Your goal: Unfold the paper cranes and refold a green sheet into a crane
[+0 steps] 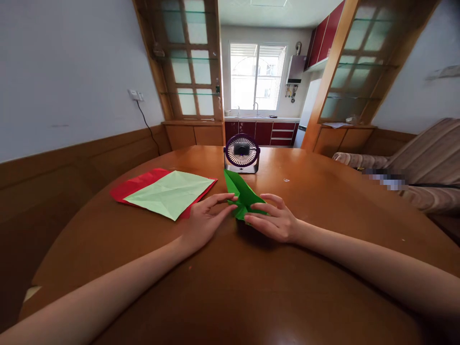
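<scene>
A bright green sheet of folded paper (241, 188) is held between my two hands over the middle of the table. Its far end comes to a point, and creases run through its near part. My left hand (206, 218) pinches the paper's left edge between thumb and fingers. On the other side, my right hand (275, 218) has its thumb and fingers closed on the near right part. Some of the near edge is hidden behind the right fingers.
Left of my hands, a creased pale green sheet (170, 191) lies on top of red paper (138, 183). A small purple fan (241, 151) stands just beyond the folded paper on the round wooden table (230, 297). At the right is a striped sofa (424, 148).
</scene>
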